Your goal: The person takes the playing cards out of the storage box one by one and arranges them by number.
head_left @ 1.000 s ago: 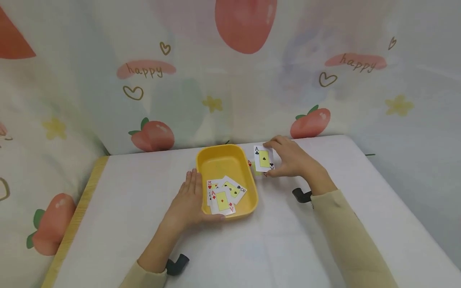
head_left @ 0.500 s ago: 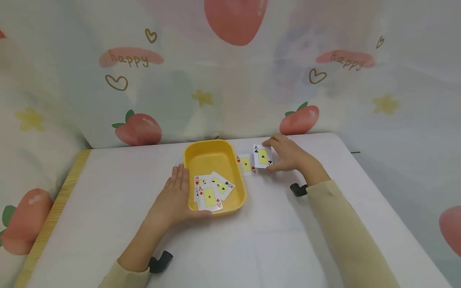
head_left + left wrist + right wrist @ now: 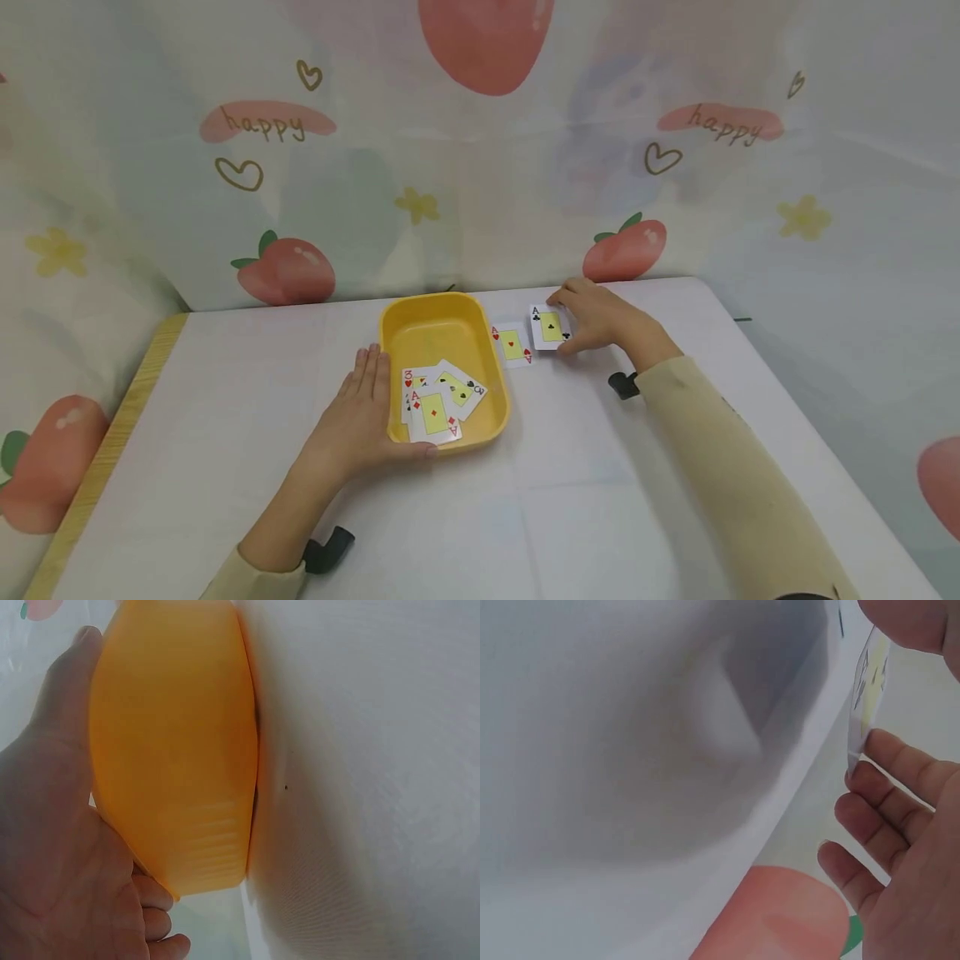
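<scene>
White with a yellow centre panel, the ace of clubs sits face up at the left side of the right hand, pinched between the thumb at its near edge and the fingertips at its far edge; the right wrist view shows it tilted and raised off the counter. It is close to the counter's far edge, well left of the far right corner. Just left of it, apart from the hand, the ace of hearts lies on the counter beside the right rim of a yellow tray. Inside the tray, towards its near left corner, the ace of diamonds overlaps a three of hearts and a black three. Along the tray's left side, the left hand rests with fingers straight and together, thumb spread across the near rim. A fruit-printed cloth rises behind the counter.
</scene>
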The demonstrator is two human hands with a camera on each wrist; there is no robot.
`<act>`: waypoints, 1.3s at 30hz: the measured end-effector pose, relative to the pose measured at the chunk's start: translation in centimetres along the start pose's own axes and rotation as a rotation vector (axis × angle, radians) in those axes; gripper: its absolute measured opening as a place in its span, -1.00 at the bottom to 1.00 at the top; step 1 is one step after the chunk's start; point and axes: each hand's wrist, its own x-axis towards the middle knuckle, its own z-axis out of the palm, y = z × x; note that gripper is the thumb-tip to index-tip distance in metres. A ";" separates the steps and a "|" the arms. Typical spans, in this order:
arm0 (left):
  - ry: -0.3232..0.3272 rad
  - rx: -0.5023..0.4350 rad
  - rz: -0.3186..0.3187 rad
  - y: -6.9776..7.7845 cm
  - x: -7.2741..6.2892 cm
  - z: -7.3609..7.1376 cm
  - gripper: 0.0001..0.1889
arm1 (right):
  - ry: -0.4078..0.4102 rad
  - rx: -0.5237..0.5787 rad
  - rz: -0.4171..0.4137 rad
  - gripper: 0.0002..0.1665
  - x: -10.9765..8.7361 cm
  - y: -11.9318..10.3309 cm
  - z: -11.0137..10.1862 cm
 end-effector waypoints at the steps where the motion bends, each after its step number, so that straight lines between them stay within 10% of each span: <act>1: -0.001 0.000 -0.002 0.0 0.0 0.0 0.58 | -0.003 -0.001 -0.002 -0.03 0.0 0.1 0.0; 27: -0.016 -0.003 -0.019 -0.1 0.3 0.0 0.58 | -0.098 0.009 0.014 -0.05 0.7 1.2 1.7; 39: -0.008 -0.011 -0.022 0.0 0.0 0.1 0.58 | 0.094 0.168 -0.129 -0.10 -0.9 -3.2 0.6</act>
